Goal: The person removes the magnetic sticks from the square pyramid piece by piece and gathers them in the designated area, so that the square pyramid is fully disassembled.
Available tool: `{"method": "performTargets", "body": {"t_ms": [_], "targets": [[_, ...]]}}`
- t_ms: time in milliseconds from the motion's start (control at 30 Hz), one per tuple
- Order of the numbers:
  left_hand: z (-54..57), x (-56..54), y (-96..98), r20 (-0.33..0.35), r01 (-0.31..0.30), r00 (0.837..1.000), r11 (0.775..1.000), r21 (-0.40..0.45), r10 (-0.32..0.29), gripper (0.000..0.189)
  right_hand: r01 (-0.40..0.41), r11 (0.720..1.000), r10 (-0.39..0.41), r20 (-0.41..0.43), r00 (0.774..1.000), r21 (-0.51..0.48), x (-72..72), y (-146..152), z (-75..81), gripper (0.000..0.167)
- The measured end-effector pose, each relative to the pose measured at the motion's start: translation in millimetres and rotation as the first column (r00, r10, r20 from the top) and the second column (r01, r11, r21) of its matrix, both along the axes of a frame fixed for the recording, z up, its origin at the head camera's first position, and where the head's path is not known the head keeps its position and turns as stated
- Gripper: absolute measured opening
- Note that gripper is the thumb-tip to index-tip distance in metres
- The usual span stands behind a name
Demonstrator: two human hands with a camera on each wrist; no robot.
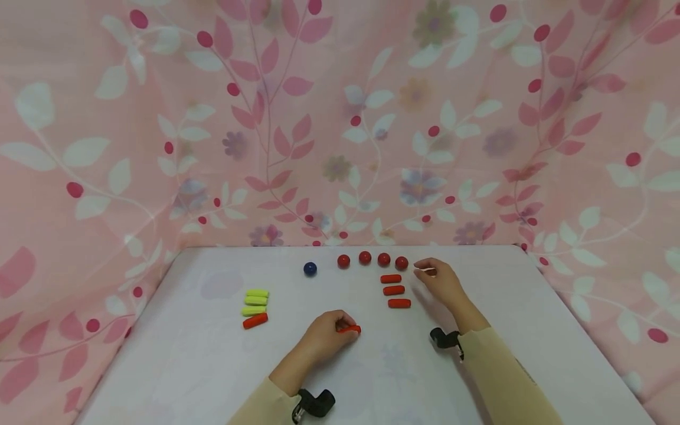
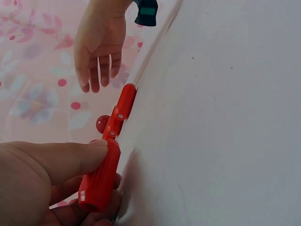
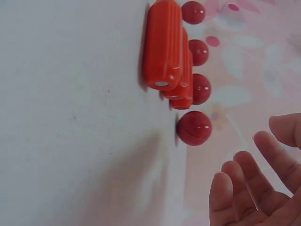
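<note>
My left hand (image 1: 328, 337) pinches a red ribbed rod (image 2: 101, 176) between thumb and fingers, just above the table's middle. In the left wrist view the rod tilts, one end towards the camera. My right hand (image 1: 443, 285) is held at the right, beside the rightmost red ball (image 1: 401, 263), apart from it. Its fingers (image 3: 249, 174) are relaxed and loosely bent in the right wrist view, with nothing between them. Three red rods (image 1: 394, 290) lie stacked in a column left of the right hand. Behind them, several red balls (image 1: 365, 258) form a row.
A dark blue ball (image 1: 310, 269) sits left of the red balls. Farther left, three yellow-green rods (image 1: 256, 300) lie close together, with another red rod (image 1: 255, 321) in front of them. A pink floral cloth (image 1: 340, 147) hangs behind the white table (image 1: 186, 366).
</note>
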State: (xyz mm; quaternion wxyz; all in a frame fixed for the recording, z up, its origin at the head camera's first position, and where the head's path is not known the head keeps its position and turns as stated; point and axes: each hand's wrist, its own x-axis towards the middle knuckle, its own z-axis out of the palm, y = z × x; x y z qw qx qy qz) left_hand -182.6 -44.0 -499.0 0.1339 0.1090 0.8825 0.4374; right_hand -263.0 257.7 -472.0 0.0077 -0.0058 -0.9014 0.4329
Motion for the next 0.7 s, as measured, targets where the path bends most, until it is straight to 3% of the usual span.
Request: {"method": "performTargets", "body": {"t_ms": [100, 267, 467, 700], "targets": [[1.6, -6.3, 8.9, -0.026, -0.03, 0.999, 1.0, -0.004, 0.03, 0.012, 0.003, 1.0, -0.002, -0.045, 0.999, 0.013, 8.3, 0, 4.6, 0.029], [2.6, -21.4, 26.9, -0.077, -0.072, 0.994, 0.997, 0.02, 0.073, 0.011, 0.003, 1.0, -0.003, -0.051, 0.999, 0.001, 20.1, 4, 7.7, 0.028], [-4.7, -38.8, 49.2, -0.139, -0.113, 0.984, 0.994, 0.01, 0.113, 0.009, -0.005, 1.0, 0.004, -0.058, 0.998, -0.013, 30.4, 6, 5.8, 0.028], [-9.7, -43.8, 59.0, -0.196, -0.189, 0.964, 0.982, -0.026, 0.18, 0.017, -0.024, 1.0, 0.024, -0.102, 0.994, 0.002, 36.9, 5, 2.8, 0.024]]}}
